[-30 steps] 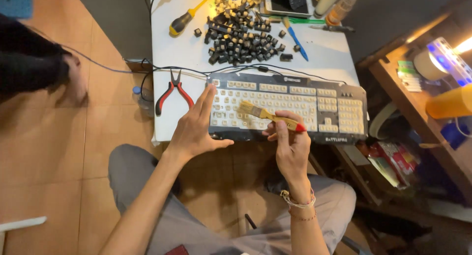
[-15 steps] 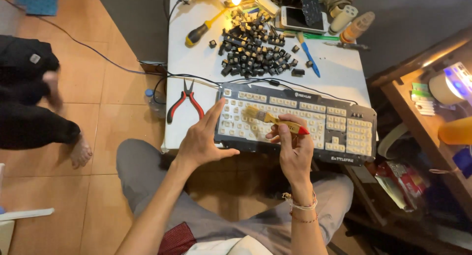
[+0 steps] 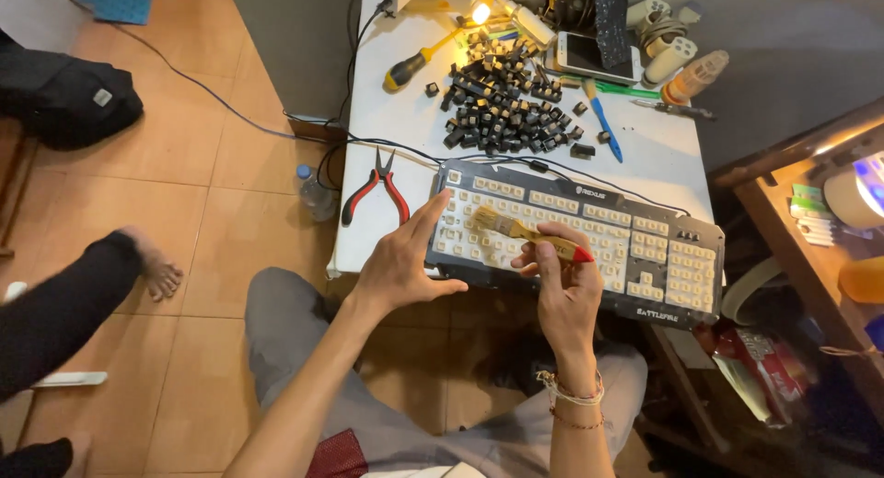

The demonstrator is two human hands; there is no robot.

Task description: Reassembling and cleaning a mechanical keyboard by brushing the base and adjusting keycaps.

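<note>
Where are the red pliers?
In the head view, the red pliers lie on the white table's left edge, just left of the keyboard.

Brush point(image 3: 527, 232): pale wood handle, soft bristles. Keyboard point(image 3: 589, 239): matt plastic. Table point(image 3: 405, 119): smooth white.

White tabletop point(image 3: 387, 229) over tan floor tiles. Near edge: a keyboard point(image 3: 589, 234) with its keycaps off, lying slightly askew. Left of it, red-handled pliers point(image 3: 376, 188). Farther back, a heap of black keycaps point(image 3: 506, 110), with a yellow-handled screwdriver point(image 3: 419, 62) to the left and a blue-handled brush point(image 3: 603, 119) to the right. At the far edge, a smartphone point(image 3: 594, 56) (screen up) beside a small capped bottle point(image 3: 692, 75). Black cable point(image 3: 405, 149) trailing across the top just behind the keyboard.
</note>
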